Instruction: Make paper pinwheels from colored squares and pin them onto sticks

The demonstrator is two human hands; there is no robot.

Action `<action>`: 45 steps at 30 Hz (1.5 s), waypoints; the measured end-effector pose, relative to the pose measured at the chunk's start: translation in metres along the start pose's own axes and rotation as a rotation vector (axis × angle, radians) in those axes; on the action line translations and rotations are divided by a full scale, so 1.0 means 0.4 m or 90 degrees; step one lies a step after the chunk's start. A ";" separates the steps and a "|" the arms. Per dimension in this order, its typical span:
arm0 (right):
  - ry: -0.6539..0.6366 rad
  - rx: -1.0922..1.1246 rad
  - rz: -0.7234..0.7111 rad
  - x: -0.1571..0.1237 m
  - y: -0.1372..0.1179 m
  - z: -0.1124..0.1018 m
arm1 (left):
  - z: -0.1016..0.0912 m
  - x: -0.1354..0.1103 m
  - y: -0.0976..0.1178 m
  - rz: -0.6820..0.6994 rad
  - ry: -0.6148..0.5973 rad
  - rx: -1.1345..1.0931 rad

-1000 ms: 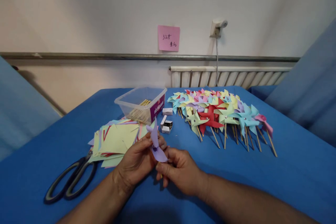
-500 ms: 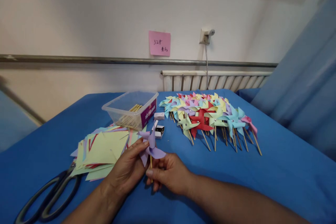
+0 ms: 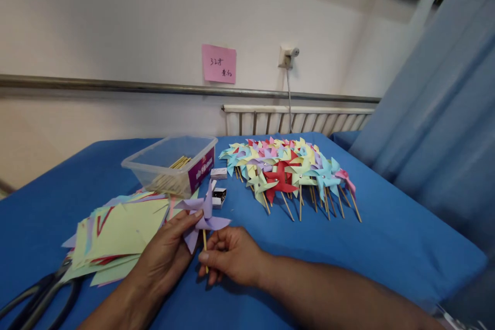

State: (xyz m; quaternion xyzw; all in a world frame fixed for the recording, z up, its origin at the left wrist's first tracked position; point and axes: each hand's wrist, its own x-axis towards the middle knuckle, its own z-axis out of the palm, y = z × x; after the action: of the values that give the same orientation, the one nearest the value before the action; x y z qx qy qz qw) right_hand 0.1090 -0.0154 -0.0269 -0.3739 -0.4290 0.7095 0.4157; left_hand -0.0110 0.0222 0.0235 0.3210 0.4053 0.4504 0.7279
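Note:
A purple paper pinwheel (image 3: 209, 223) on a thin wooden stick is held upright between both hands. My left hand (image 3: 170, 247) is closed on its paper blades, with the thumb near the centre. Lower down, my right hand (image 3: 232, 258) pinches the stick between thumb and fingers. Just beyond the pinwheel lies a small open box (image 3: 218, 197) with dark contents too small to make out. To the left, a stack of coloured paper sheets (image 3: 124, 229) lies beside my left wrist.
Behind the paper stands a clear plastic tub (image 3: 135, 164) holding wooden sticks (image 3: 180, 162). A second small box (image 3: 218, 173) sits beside it. Many finished pinwheels (image 3: 282, 178) lie at the back right. Black-handled scissors (image 3: 42, 289) rest at the front left on the blue cloth (image 3: 371, 247).
The view has turned to the right, so table things appear further left. Both hands keep hold of the purple pinwheel; its blades look slightly turned.

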 end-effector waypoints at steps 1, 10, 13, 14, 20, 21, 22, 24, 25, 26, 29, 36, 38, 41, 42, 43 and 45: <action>-0.002 -0.002 0.004 0.002 0.001 -0.002 | -0.002 0.003 0.000 0.005 0.004 0.011; 0.048 -0.024 0.029 0.011 0.004 -0.003 | -0.008 0.018 0.008 0.045 0.027 0.037; 0.081 -0.044 0.051 0.011 -0.002 -0.002 | -0.004 0.014 0.005 0.065 0.029 0.061; 0.089 -0.046 0.053 0.010 -0.003 -0.002 | -0.003 0.012 0.004 0.072 0.033 0.065; 0.089 -0.048 0.050 0.005 -0.009 -0.003 | -0.003 0.008 -0.003 0.086 0.040 0.062; 0.084 -0.050 0.049 0.004 -0.009 -0.004 | -0.003 0.008 -0.003 0.085 0.038 0.066; 0.079 -0.053 0.048 0.003 -0.008 -0.005 | -0.003 0.008 -0.003 0.084 0.037 0.070; 0.070 -0.062 0.045 0.002 -0.006 -0.006 | -0.003 0.008 -0.002 0.077 0.029 0.077; 0.067 -0.065 0.044 0.002 -0.004 -0.007 | -0.002 0.007 -0.001 0.073 0.024 0.077; 0.066 -0.069 0.042 0.002 -0.002 -0.007 | -0.001 0.007 0.000 0.070 0.022 0.076; 0.069 -0.074 0.040 0.004 0.005 -0.008 | 0.000 0.004 0.002 0.060 0.030 0.065; 0.081 -0.064 0.035 0.004 0.009 -0.007 | -0.012 0.006 -0.001 0.070 0.027 0.111; 0.090 -0.065 0.034 0.001 0.003 -0.005 | -0.011 0.007 -0.002 0.077 0.023 0.114; 0.103 -0.066 0.039 -0.004 -0.005 -0.002 | -0.004 0.004 -0.001 0.090 0.022 0.092; 0.106 -0.065 0.040 -0.005 -0.007 -0.001 | -0.002 0.002 -0.001 0.095 0.024 0.087; 0.108 -0.066 0.041 -0.006 -0.009 -0.001 | 0.000 0.000 0.000 0.098 0.026 0.084; 0.105 -0.070 0.040 -0.008 -0.010 0.000 | 0.002 -0.003 0.002 0.097 0.028 0.083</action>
State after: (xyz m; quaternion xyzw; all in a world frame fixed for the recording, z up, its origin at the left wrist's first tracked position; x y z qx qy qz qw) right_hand 0.1112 -0.0171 -0.0228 -0.4662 -0.4197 0.6645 0.4062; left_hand -0.0108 0.0212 0.0249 0.3871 0.4242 0.4840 0.6602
